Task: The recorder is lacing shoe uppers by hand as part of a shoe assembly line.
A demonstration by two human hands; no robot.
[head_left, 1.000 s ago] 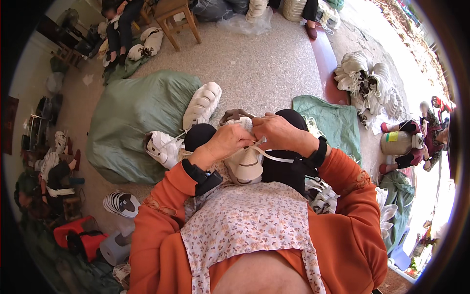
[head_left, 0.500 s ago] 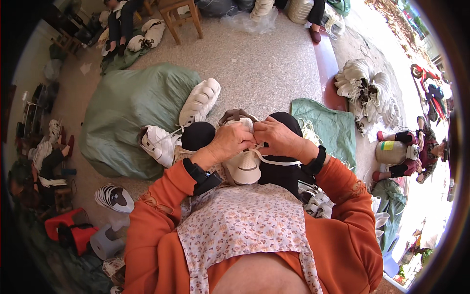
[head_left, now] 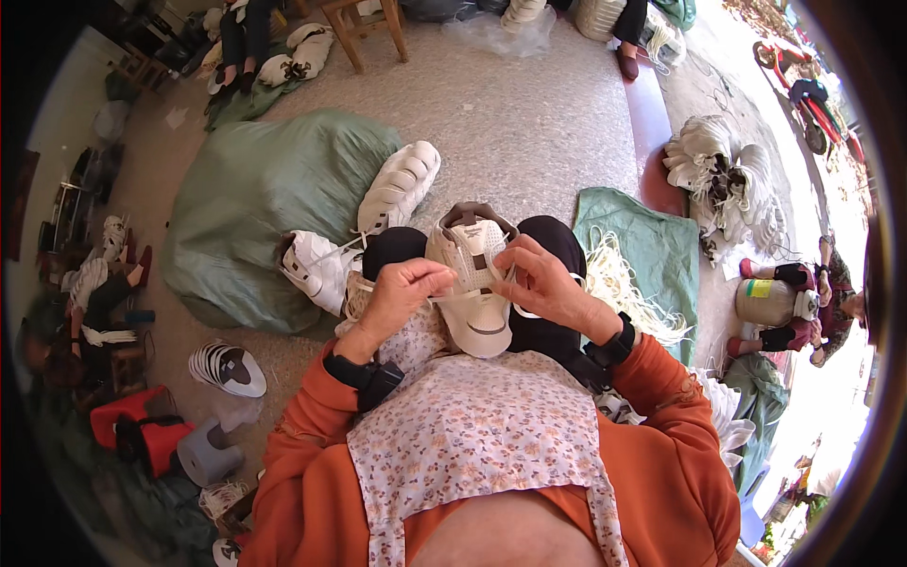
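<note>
A cream shoe upper (head_left: pixel 480 326) with a brown collar rests on my lap between my knees, toe toward me. My left hand (head_left: pixel 402 298) is beside its left edge, thumb and fingers pinched on a white shoelace (head_left: pixel 459 297) that runs across the upper. My right hand (head_left: pixel 546 283) is over the right side of the upper, with thumb and forefinger closed at its eyelets. A pale strand of lace hangs below that hand; its fingertips partly hide what they grip. A patterned apron (head_left: pixel 472 425) covers my lap.
A large green sack (head_left: pixel 265 208) lies front left, with stacked white uppers (head_left: pixel 402 184) and a laced upper (head_left: pixel 321 269) beside it. On the right, loose laces (head_left: pixel 633 293) lie on a green cloth (head_left: pixel 675 246). Co-workers sit far left and right.
My hands have drawn apart from over the upper, the left one moving left with the lace. More of the upper's tongue and collar now shows. The whole view has shifted slightly.
</note>
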